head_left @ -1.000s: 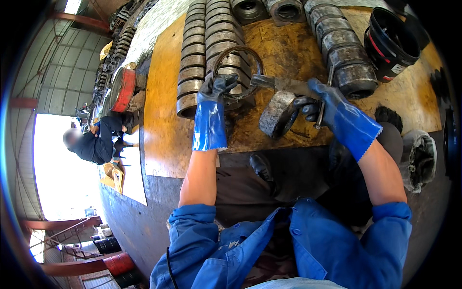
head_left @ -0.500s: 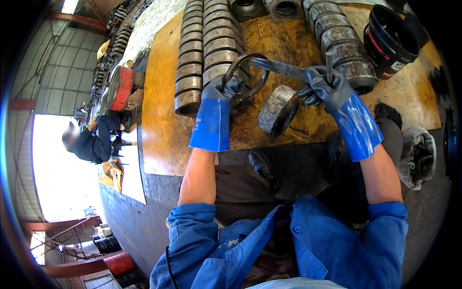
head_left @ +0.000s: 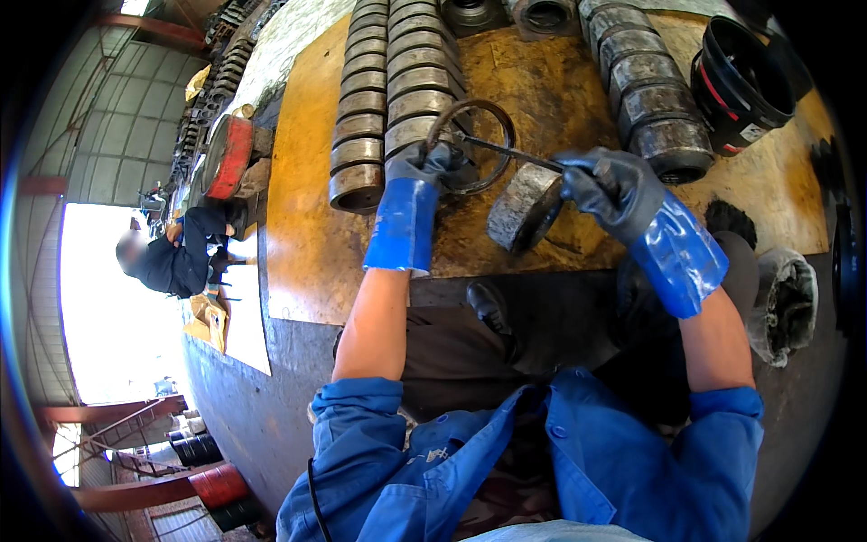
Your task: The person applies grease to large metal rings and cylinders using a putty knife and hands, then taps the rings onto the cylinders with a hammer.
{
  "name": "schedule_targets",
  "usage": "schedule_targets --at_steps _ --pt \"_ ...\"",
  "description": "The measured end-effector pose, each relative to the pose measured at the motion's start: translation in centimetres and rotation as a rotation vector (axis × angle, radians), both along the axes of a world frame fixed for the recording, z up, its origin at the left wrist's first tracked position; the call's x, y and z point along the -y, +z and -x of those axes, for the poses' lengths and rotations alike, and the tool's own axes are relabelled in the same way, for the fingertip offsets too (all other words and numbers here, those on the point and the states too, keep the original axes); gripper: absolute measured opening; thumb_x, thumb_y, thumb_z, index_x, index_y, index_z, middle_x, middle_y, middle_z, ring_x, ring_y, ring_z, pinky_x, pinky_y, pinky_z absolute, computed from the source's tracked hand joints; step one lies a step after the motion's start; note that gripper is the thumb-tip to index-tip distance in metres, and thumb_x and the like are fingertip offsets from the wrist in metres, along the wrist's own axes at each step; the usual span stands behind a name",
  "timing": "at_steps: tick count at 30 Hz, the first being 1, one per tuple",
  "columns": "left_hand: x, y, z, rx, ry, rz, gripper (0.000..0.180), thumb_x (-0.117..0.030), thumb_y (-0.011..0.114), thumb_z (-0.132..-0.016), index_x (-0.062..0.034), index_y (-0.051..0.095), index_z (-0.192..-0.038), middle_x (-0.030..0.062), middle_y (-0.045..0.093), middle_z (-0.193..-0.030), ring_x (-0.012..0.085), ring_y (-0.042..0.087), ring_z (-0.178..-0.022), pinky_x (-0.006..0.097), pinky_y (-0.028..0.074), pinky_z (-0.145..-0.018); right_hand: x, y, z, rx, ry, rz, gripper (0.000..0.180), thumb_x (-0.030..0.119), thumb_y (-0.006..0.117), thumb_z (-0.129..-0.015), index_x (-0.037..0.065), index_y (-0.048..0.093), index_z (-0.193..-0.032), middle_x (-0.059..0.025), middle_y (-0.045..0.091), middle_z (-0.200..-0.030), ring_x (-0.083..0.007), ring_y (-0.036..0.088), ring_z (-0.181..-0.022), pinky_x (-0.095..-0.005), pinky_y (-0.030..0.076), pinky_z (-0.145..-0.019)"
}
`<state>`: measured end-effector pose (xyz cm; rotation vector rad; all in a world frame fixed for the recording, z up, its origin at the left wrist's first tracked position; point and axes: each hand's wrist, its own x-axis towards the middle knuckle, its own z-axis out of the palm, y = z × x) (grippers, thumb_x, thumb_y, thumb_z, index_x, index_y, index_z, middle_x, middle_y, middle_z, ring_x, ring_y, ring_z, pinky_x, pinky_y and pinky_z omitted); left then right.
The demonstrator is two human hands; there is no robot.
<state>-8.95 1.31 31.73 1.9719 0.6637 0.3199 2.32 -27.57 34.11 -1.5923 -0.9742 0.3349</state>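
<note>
A: What is the left hand (head_left: 423, 164) doing?

B: Its gloved fingers are clamping on the ring (head_left: 510, 144) at the near left edge. They are holding it above the board (head_left: 307, 226), leaving most of the rim free, probably so that the inside is staying open to the other hand.

A: And the right hand (head_left: 610, 188)?

B: Its fingers are curling tightly around the blade (head_left: 537, 161), hiding its near end. The blade is pointing left across the ring's opening, edge-on to us; I cannot tell whether the tip is touching.

A: Why is the collar (head_left: 519, 208) sitting there?

B: It is lying between the hands, below the blade, seemingly on its curved side; that is likely keeping it within reach.

A: And the sleeves (head_left: 359, 126) on the left?

B: They are lying end to end in two rows, presumably because round pieces are bracing one another that way.

A: How are the materials looking?

B: The ring is showing a thin, dark, smooth band. The collar is thick-walled, its grey metal looking scuffed and blotchy. The sleeves are gleaming dully, the board is bearing dark oily stains, and the black bucket (head_left: 741, 90) is wearing a red stripe.
</note>
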Motion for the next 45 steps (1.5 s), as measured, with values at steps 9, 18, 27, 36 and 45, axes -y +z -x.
schedule_targets --at_steps 9,18,27,36,45 --pt "-0.1 1.4 -0.7 0.259 0.128 0.771 0.035 -0.023 0.051 -0.096 0.0078 0.055 -0.113 0.0219 0.065 -0.104 0.0343 0.066 -0.092 0.042 0.056 -0.077 0.9 -0.1 -2.5 -0.983 -0.166 -0.162 0.044 0.039 0.061 -0.09 -0.002 0.062 -0.106 -0.0153 0.067 -0.081 -0.0157 0.058 -0.052 -0.0283 0.047 -0.046" --pt "0.6 2.4 -0.3 0.203 0.02 0.728 0.034 -0.02 0.048 -0.098 0.0083 0.05 -0.117 0.0248 0.062 -0.11 0.0362 0.065 -0.095 0.045 0.057 -0.08 1.6 -2.6 -4.8 -1.214 -0.06 -0.152 0.063 0.05 0.063 -0.084 -0.001 0.055 -0.12 -0.0213 0.067 -0.088 -0.0204 0.06 -0.055 -0.03 0.046 -0.046" --pt "0.6 2.2 -0.1 0.047 -0.084 0.505 0.037 -0.024 0.046 -0.098 0.0049 0.05 -0.12 0.0225 0.062 -0.113 0.0355 0.064 -0.097 0.046 0.056 -0.082 1.4 -2.1 -4.2 -1.138 -0.046 -0.125 0.06 0.048 0.063 -0.085 -0.001 0.056 -0.119 -0.0219 0.067 -0.089 -0.0197 0.06 -0.055 -0.0302 0.046 -0.046" --pt "-0.1 1.9 -0.1 0.004 -0.108 0.498 0.037 -0.024 0.046 -0.098 0.0042 0.049 -0.121 0.0222 0.062 -0.113 0.0353 0.064 -0.098 0.047 0.056 -0.082 1.3 -2.3 -4.4 -1.232 0.044 -0.169 0.054 0.044 0.061 -0.088 0.002 0.054 -0.122 -0.0185 0.068 -0.083 -0.0175 0.058 -0.049 -0.0287 0.045 -0.042" --pt "-1.6 1.1 -0.8 0.036 -0.009 0.719 0.037 -0.025 0.046 -0.098 0.0035 0.049 -0.122 0.022 0.062 -0.113 0.0351 0.064 -0.098 0.048 0.056 -0.083 0.6 -1.1 -4.1 -1.268 -0.003 -0.144 0.037 0.04 0.058 -0.09 0.012 0.055 -0.115 -0.0159 0.067 -0.073 -0.0196 0.054 -0.044 -0.0327 0.044 -0.042"
